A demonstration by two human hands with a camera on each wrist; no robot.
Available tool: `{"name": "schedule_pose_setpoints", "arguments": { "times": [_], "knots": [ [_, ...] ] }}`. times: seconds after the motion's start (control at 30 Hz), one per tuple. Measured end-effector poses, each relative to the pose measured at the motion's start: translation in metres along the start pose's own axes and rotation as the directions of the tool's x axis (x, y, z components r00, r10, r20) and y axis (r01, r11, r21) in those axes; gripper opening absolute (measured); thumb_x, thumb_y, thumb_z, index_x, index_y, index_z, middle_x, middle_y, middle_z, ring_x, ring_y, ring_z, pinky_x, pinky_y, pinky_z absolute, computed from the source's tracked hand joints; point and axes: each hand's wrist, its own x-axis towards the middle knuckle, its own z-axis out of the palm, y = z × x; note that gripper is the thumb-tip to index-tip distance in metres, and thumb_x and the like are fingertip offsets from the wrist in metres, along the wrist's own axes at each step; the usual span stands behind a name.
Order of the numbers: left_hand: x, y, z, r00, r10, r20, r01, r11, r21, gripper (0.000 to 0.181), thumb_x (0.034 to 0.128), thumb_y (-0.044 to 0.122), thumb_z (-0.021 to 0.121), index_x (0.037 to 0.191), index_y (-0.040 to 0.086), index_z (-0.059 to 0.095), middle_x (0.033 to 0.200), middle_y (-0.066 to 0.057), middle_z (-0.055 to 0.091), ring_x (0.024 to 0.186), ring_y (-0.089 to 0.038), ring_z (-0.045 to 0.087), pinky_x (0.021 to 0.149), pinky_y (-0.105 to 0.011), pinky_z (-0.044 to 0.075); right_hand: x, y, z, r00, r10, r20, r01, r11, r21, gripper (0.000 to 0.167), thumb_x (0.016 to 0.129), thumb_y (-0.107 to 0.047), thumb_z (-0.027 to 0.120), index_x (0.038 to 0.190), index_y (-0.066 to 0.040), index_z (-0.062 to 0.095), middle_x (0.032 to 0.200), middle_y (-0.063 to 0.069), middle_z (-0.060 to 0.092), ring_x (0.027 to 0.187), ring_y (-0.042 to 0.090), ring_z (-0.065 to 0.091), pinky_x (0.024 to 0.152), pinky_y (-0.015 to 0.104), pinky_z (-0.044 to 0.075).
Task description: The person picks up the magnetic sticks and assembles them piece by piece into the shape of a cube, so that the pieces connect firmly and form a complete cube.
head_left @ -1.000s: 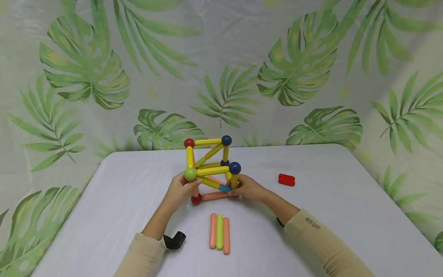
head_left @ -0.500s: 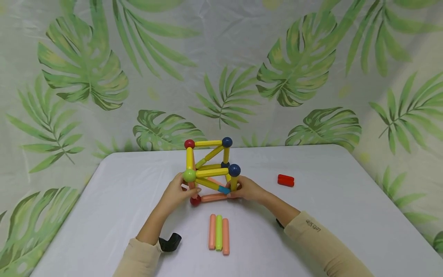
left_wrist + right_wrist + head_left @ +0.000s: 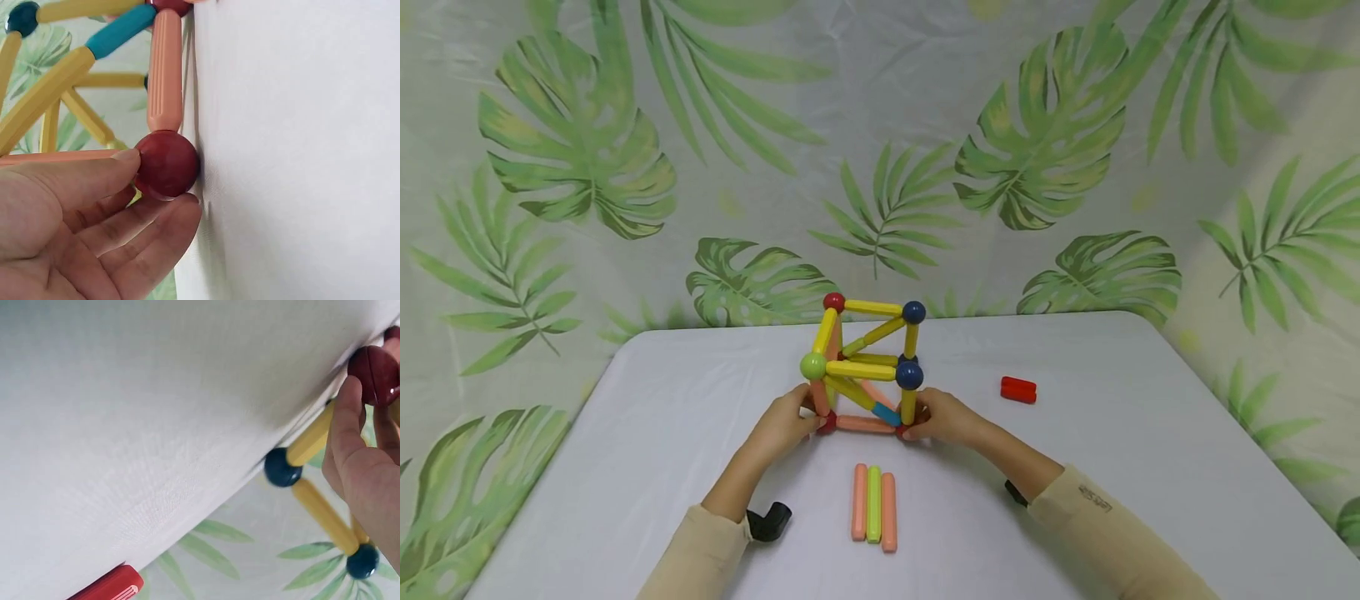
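Observation:
A cube-like frame of magnetic rods and balls stands on the white table. Its top has a lime green ball [image 3: 813,366], a red ball and dark blue balls joined by yellow rods [image 3: 861,371]. A diagonal rod with a blue end [image 3: 886,413] crosses the front. At the lower front left corner, my left hand [image 3: 781,425] pinches a dark red ball [image 3: 167,164] between thumb and fingers. My right hand [image 3: 947,417] grips the red ball [image 3: 374,375] at the lower front right corner. Between these balls runs a salmon rod [image 3: 165,72].
In front of the frame lie two salmon rods [image 3: 859,502] with a lime rod [image 3: 874,504] between them. Two short red rods [image 3: 1018,389] lie side by side to the right. A leaf-patterned cloth [image 3: 880,208] hangs behind the table.
My left hand has slid down from near the green ball to the lower red ball. The frame has turned slightly, its back shifting right. My right hand has lowered a little.

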Motion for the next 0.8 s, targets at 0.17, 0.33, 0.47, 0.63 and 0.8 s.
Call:
{"name": "schedule_pose_setpoints", "arguments": {
  "times": [0.17, 0.33, 0.47, 0.63, 0.8],
  "knots": [
    [0.021, 0.0, 0.002, 0.999, 0.014, -0.035, -0.014, 1.0, 0.007, 0.02, 0.0831, 0.01, 0.063, 0.102, 0.005, 0.058, 0.101, -0.008, 0.06, 0.075, -0.02, 0.058, 0.06, -0.029, 0.048, -0.008, -0.003, 0.005, 1.0, 0.018, -0.008, -0.018, 1.0, 0.001, 0.026, 0.076, -0.008, 0.071, 0.099, -0.007, 0.06, 0.084, 0.001, 0.056, 0.076, 0.017, 0.051, 0.067, 0.028, 0.046],
    [0.036, 0.001, 0.004, 0.997, 0.044, -0.065, -0.041, 0.998, 0.041, 0.026, 0.0844, 0.01, 0.061, 0.109, 0.002, 0.055, 0.106, -0.012, 0.059, 0.087, -0.023, 0.057, 0.068, -0.033, 0.048, -0.015, -0.007, 0.006, 0.998, 0.054, 0.021, -0.055, 0.998, 0.032, 0.034, 0.078, -0.006, 0.068, 0.111, -0.007, 0.057, 0.087, 0.002, 0.056, 0.075, 0.018, 0.052, 0.063, 0.027, 0.047],
    [0.032, 0.006, 0.003, 0.966, 0.076, -0.245, -0.055, 0.994, 0.091, 0.034, 0.0829, 0.004, 0.054, 0.115, -0.002, 0.046, 0.108, -0.016, 0.05, 0.076, -0.024, 0.053, 0.064, -0.035, 0.046, -0.019, 0.0, -0.005, 0.989, 0.139, -0.049, -0.135, 0.988, 0.079, 0.024, 0.079, -0.008, 0.067, 0.101, -0.008, 0.058, 0.083, 0.005, 0.054, 0.071, 0.019, 0.052, 0.058, 0.028, 0.047],
    [0.014, 0.028, 0.005, 0.741, 0.35, -0.573, -0.295, 0.936, 0.191, 0.028, 0.0872, 0.007, 0.049, 0.114, 0.002, 0.042, 0.107, -0.013, 0.041, 0.068, -0.017, 0.046, 0.05, -0.029, 0.041, -0.014, 0.024, -0.031, 0.941, 0.239, -0.24, -0.21, 0.967, 0.141, 0.025, 0.08, -0.013, 0.067, 0.096, -0.003, 0.051, 0.088, 0.011, 0.051, 0.067, 0.021, 0.052, 0.058, 0.028, 0.047],
    [-0.003, 0.065, 0.019, 0.618, 0.668, -0.415, -0.589, 0.742, 0.319, 0.039, 0.0869, 0.017, 0.059, 0.12, 0.003, 0.043, 0.117, -0.013, 0.043, 0.069, -0.017, 0.051, 0.051, -0.023, 0.045, 0.003, 0.039, -0.045, 0.944, 0.234, -0.232, -0.205, 0.968, 0.144, 0.051, 0.083, -0.018, 0.065, 0.125, -0.005, 0.04, 0.118, 0.017, 0.045, 0.085, 0.026, 0.054, 0.067, 0.031, 0.05]
  ]
}}
